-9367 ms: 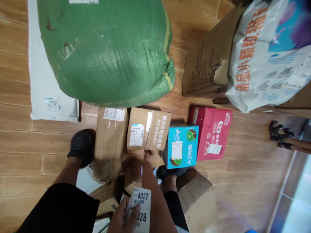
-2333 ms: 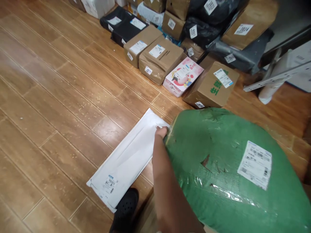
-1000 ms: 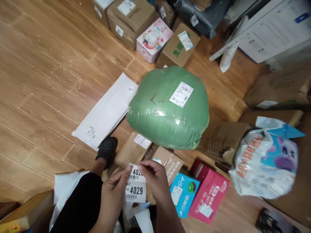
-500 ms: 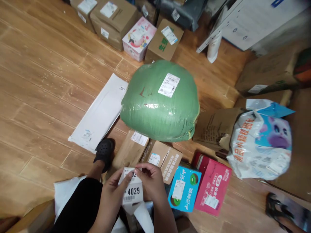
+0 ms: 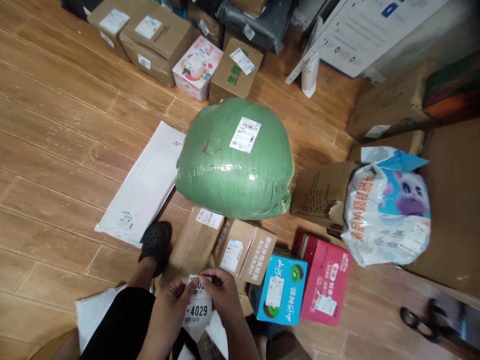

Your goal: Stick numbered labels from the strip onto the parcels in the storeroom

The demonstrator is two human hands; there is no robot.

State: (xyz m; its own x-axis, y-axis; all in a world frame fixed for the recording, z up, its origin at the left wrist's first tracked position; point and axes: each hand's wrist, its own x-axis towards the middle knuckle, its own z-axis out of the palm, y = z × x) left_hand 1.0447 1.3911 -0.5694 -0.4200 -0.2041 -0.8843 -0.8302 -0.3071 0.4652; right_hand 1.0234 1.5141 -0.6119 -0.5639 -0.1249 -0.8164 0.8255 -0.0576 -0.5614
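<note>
Between my hands is a strip of printed number labels (image 5: 198, 311); the lower one reads 4029. My left hand (image 5: 173, 300) pinches the strip's upper left side, thumb on its face. At its top right edge, my right hand (image 5: 222, 289) grips it with thumb and fingers. More of the white strip hangs below, partly hidden by my forearms. Just beyond my hands lie a long brown carton (image 5: 195, 240) and another brown carton (image 5: 245, 250), both with shipping labels. A large green wrapped bundle (image 5: 232, 165) with a white label sits behind them.
A flat white parcel (image 5: 138, 185) lies left of the bundle. To the right stand a blue kiwi box (image 5: 287, 290), a pink-red box (image 5: 326, 280) and a white printed bag (image 5: 386, 215). Several cartons (image 5: 157, 50) line the back. A person's sandalled foot (image 5: 427, 320) shows at lower right.
The camera view has shifted, so the floor things sit slightly further left. Both hands keep their hold on the label strip and appear slightly lower in view.
</note>
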